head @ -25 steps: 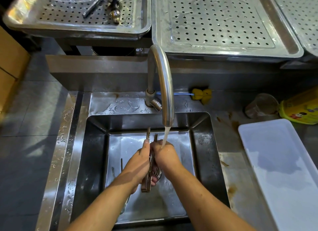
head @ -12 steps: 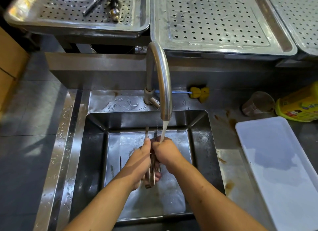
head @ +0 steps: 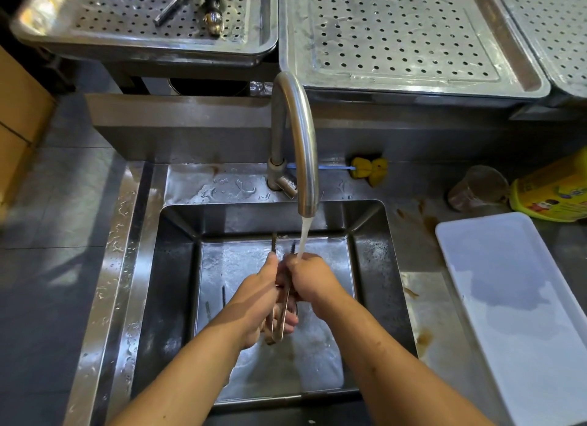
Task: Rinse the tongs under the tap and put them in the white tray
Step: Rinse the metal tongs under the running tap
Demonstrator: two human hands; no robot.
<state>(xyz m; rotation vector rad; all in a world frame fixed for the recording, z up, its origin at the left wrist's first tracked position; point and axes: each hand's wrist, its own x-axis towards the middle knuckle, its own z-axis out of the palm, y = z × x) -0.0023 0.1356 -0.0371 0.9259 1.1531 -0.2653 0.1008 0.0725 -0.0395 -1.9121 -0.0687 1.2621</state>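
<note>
Metal tongs (head: 280,325) are held over the steel sink (head: 178,267), tips pointing away from me and the looped end toward me. My left hand (head: 254,295) grips them from the left. My right hand (head: 309,278) grips them from the right, close to the tips. Water runs from the curved tap (head: 300,140) onto my right hand and the tongs. The white tray (head: 521,298) lies on the counter to the right of the sink, with nothing in it.
Perforated steel trays (head: 397,35) stand on a shelf behind the sink. A yellow brush (head: 370,170), a plastic cup (head: 476,187) and a yellow packet (head: 552,192) lie at the back right. Brown stains mark the counter between sink and tray.
Both hands stay on the tongs under the stream. They have shifted only slightly along the tongs.
</note>
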